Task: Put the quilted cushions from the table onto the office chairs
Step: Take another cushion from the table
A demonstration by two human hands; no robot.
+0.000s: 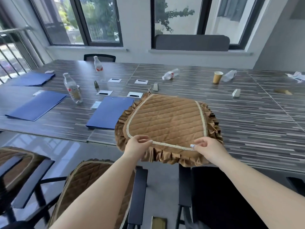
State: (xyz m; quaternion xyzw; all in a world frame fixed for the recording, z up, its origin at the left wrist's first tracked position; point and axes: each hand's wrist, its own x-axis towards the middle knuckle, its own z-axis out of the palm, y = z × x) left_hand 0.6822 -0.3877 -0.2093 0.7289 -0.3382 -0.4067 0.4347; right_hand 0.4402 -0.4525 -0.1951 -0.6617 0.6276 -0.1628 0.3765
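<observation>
A brown quilted cushion [166, 119] with a cream trim and ruffled edge lies at the near edge of the striped table [247, 116], its front frill hanging over the edge. My left hand [137, 145] pinches the near trim on the left side. My right hand [207, 148] pinches the same trim on the right. Below me an office chair [219, 195] with a bare black seat stands on the right. To its left, one chair [92, 187] carries a brown quilted cushion, and so does a second chair [18, 164] at the far left.
On the table lie blue folders [110, 112], several plastic bottles [72, 88], a paper cup [217, 77], small card holders [236, 92] and cable ports [134, 95]. Another chair back [99, 57] stands beyond the far edge, under the windows. Glossy grey floor shows between the chairs.
</observation>
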